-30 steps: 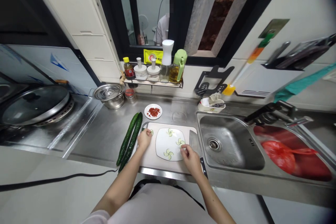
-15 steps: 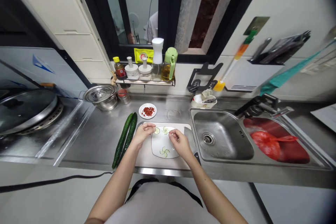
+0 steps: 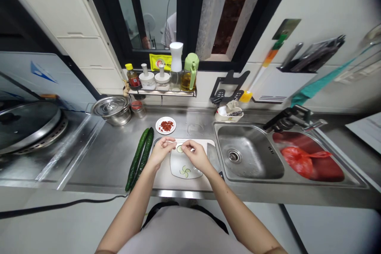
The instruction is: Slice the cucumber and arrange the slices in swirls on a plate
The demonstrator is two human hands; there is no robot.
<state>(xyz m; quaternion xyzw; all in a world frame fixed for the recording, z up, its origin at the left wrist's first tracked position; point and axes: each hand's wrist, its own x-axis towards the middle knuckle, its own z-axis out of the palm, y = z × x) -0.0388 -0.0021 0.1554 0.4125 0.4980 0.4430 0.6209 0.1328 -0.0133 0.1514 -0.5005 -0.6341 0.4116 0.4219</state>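
Observation:
My left hand point(image 3: 162, 151) is over the left edge of a white plate point(image 3: 176, 166), fingers curled toward the thumb; whether anything thin is between the tips I cannot make out. From the right, my right hand point(image 3: 195, 154) pinches at the edge of a round, pale cucumber slice point(image 3: 179, 149) at the plate's far side. A pinwheel of thin cucumber pieces point(image 3: 185, 172) lies on the near part of the plate. The plate rests on a cutting board point(image 3: 163, 182). A knife point(image 3: 213, 154) lies along the board's right side, partly hidden.
Two whole cucumbers point(image 3: 142, 158) lie left of the board. Behind it is a small dish of chopped red chilli point(image 3: 166, 126). A double sink point(image 3: 250, 152) with a red plastic bag point(image 3: 297, 161) is to the right. A lidded pot point(image 3: 111, 110) and covered wok point(image 3: 26, 125) stand left.
My right hand has moved left to the round slice, covering the upper pinwheel seen earlier. My left hand stays nearly in place. The camera view has shifted slightly.

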